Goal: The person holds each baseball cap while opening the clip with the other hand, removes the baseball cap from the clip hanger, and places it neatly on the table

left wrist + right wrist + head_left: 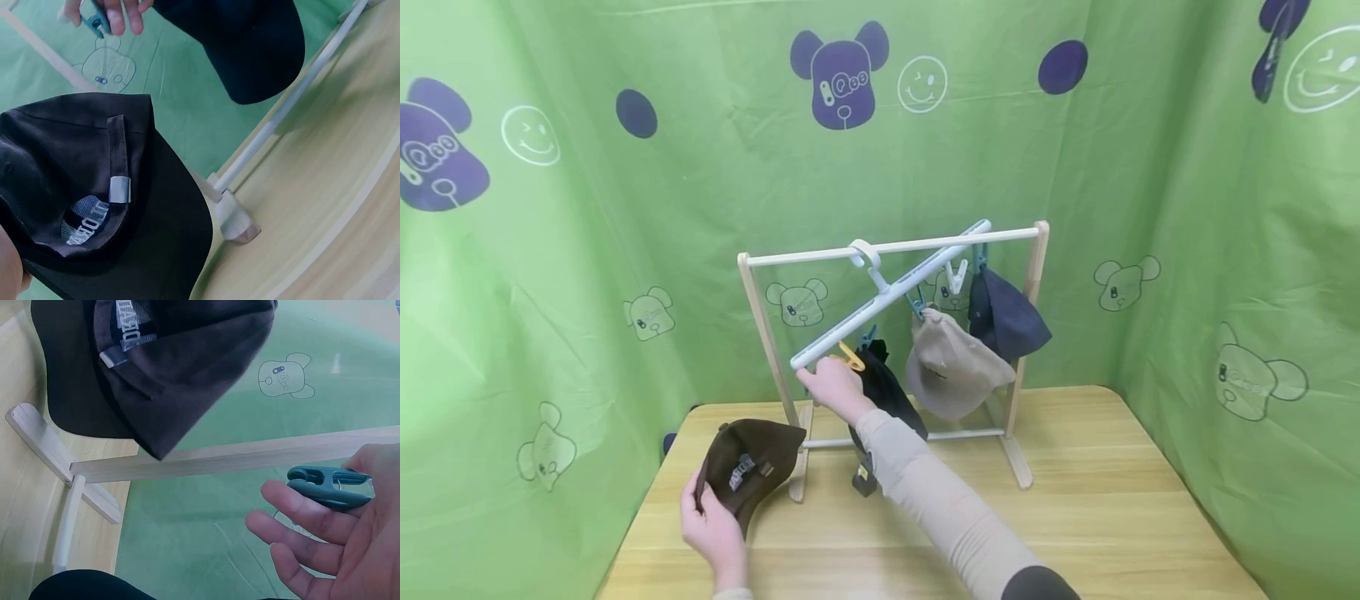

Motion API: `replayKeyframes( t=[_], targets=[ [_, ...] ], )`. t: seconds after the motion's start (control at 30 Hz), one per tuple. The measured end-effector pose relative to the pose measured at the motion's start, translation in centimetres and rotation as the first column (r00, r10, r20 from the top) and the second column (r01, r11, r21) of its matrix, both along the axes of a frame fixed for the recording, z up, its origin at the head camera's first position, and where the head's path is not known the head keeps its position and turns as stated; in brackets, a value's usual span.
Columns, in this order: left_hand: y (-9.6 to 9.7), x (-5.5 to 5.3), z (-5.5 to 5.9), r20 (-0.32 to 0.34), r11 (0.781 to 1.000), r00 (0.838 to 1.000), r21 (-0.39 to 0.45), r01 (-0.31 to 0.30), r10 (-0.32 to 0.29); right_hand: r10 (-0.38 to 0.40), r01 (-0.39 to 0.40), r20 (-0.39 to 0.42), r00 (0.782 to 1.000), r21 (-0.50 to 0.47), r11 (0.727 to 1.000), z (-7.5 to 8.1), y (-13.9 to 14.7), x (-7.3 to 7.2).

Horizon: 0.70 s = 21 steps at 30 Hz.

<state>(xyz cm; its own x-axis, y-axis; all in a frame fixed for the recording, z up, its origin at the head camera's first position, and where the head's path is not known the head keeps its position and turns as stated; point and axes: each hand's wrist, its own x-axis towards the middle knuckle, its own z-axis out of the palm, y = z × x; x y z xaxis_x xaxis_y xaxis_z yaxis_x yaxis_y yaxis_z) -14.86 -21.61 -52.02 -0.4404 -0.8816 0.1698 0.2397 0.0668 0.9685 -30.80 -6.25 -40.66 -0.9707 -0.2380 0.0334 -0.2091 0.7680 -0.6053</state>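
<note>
My left hand [717,533] grips a dark brown cap [767,450] by its edge, the inside with its printed label and strap facing up. The right hand [837,388] is at the low left end of a tilted pale blue hanger [887,293]. Its thumb and fingers pinch a teal clip [331,487], which in the right wrist view holds no cloth. The brown cap [69,131] is apart from that clip. A yellow clip [852,357] sits beside the right hand. From the hanger hang a black cap [880,383], a beige cap [951,367] and a navy cap [1006,317].
The hanger hooks over the top bar of a wooden rack [763,333] standing on a wood-grain table [1075,500]. A white clip [955,277] hangs between the beige and navy caps. Green printed curtain [715,167] surrounds the table. A small dark tag [864,477] shows below the right forearm.
</note>
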Motion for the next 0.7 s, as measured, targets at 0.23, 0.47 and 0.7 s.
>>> replayKeyframes(
  t=[0.23,0.47,0.7],
  targets=[
    [-1.2,0.6,0.0,0.03,0.998,0.998,-0.013,-0.054,0.055,0.003,-0.003,0.01,1.0,-0.006,1.0,0.0,0.0,0.0],
    [-2.4,1.0,-0.6,0.03,0.996,0.996,-0.025,-0.086,0.087,-0.001,0.001,0.012,1.0,-0.01,1.0,0.0,0.0,0.0],
    [-3.3,1.6,-0.7,-0.002,0.996,0.996,0.022,-0.091,0.091,-0.002,0.002,0.019,1.0,-0.016,1.0,-0.1,0.0,0.0]
  ],
)
